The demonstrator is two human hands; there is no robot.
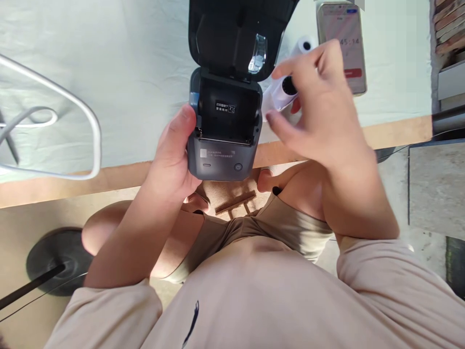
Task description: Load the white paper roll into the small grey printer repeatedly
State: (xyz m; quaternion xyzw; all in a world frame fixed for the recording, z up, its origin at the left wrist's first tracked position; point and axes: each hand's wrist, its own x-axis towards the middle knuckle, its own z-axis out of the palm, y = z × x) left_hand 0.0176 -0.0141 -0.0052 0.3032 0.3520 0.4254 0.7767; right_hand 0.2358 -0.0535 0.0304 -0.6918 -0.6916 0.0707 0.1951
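My left hand (174,150) grips the left side of a small dark grey label printer (225,157), thumb on its upper edge, and holds it above the table's front edge. The printer's black lid (232,36) is swung up, and the paper bay (225,116) inside shows a small printed label but no roll. To the right, my right hand (312,102) has its thumb and index finger apart around a white paper roll (278,97) with a black core. Whether the fingers touch this roll is unclear. Behind it lies a second white roll (305,44), partly hidden by the hand.
A phone (341,29) showing a timer lies at the back right of the cloth-covered table (138,58). A white cable (96,131) loops across the left. Below the table edge are my legs, and a black round base with a pole (54,257) stands at lower left.
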